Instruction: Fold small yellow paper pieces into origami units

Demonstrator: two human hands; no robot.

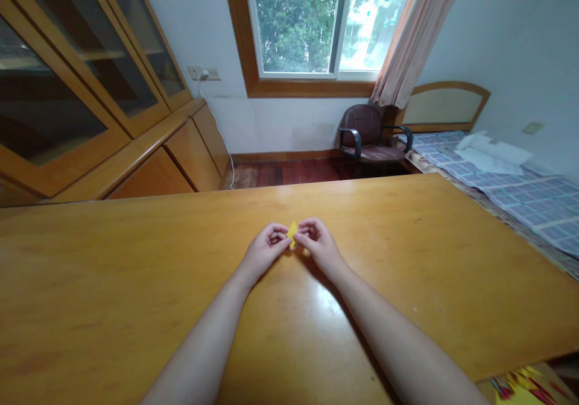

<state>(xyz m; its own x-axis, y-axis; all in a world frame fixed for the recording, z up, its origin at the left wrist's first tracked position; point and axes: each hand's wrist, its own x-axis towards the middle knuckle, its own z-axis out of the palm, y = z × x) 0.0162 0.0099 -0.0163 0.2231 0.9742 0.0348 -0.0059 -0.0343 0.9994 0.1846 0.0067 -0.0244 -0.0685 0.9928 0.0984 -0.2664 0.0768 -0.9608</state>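
Observation:
A small folded piece of yellow paper (pixel 292 234) is pinched between both my hands just above the middle of a wooden table (pixel 136 272). My left hand (pixel 265 249) has its fingers curled and grips the paper's left side. On the paper's right side my right hand (pixel 319 243) is closed in the same way. Most of the paper is hidden by my fingertips.
A wooden cabinet with glass doors (pixel 81 91) stands at the left. Beyond the table are a dark red armchair (pixel 368 134), a window (pixel 316 25) and a bed with a checked cover (pixel 520 188). Colourful paper (pixel 525 387) lies at the bottom right corner.

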